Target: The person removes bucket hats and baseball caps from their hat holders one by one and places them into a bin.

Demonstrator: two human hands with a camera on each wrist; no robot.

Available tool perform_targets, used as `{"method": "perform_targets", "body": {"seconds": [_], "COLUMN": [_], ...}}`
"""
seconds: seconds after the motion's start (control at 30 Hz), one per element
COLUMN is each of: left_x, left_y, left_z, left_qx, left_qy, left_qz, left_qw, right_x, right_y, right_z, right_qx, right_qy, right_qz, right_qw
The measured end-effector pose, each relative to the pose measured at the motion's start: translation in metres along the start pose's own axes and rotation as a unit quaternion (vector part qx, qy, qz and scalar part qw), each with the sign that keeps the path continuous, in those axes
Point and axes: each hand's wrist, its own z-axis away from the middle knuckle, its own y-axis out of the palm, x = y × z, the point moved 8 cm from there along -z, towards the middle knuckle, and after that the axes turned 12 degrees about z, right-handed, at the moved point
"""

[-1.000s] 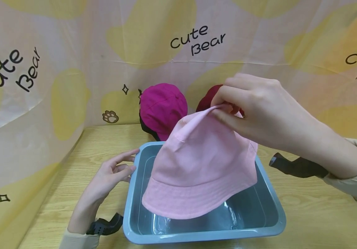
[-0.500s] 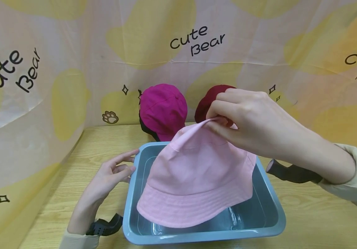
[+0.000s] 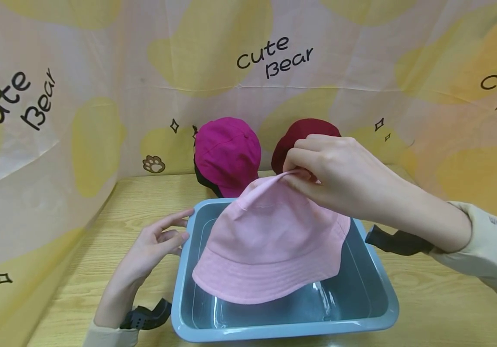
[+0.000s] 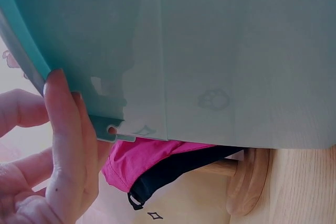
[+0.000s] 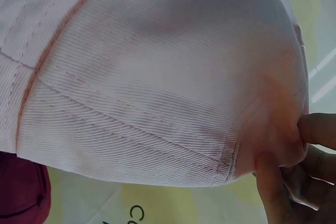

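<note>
My right hand [image 3: 339, 171] pinches the crown of a pink bucket hat [image 3: 270, 238] between thumb and fingers. The hat hangs brim-down over a blue plastic basin [image 3: 287, 331] and covers part of its inside. Up close in the right wrist view, the stitched pink cloth [image 5: 147, 77] bunches where the fingers [image 5: 270, 182] nip it. My left hand [image 3: 155, 246] touches the basin's left side, fingertips right at the rim. The left wrist view shows its fingers [image 4: 65, 145] fairly straight against the basin's outer wall [image 4: 194, 51].
Behind the basin are a magenta cap [image 3: 228, 154] with a black edge and a dark red hat [image 3: 307, 132], partly hidden by the right hand. A wooden stand [image 4: 249, 182] shows below the cap. A printed cloth [image 3: 179, 62] backs the wooden table [image 3: 101, 231].
The right hand has come down and a little to the left with the pink bucket hat, uncovering more of the dark red hat. The left hand and basin have hardly moved.
</note>
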Motion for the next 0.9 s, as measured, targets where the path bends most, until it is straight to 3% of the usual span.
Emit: {"method": "perform_targets", "body": {"seconds": [0.23, 0.47, 0.67, 0.9], "left_x": [0.000, -0.003, -0.002, 0.002], "left_y": [0.001, 0.002, 0.002, -0.002], "left_z": [-0.001, 0.000, -0.001, -0.001], "left_qx": [0.006, 0.011, 0.011, 0.002], "left_qy": [0.010, 0.017, 0.014, 0.004], "left_qz": [0.005, 0.012, 0.009, 0.005], "left_qw": [0.9999, 0.9997, 0.9998, 1.0000], "right_x": [0.003, 0.003, 0.004, 0.006], "right_y": [0.010, 0.022, 0.028, 0.043], "right_z": [0.001, 0.001, 0.005, 0.009], "right_qx": [0.006, 0.048, 0.062, 0.107], "right_qy": [-0.011, -0.005, 0.002, 0.001], "right_qz": [-0.006, -0.048, -0.052, -0.054], "right_qw": [1.000, 0.998, 0.997, 0.993]}}
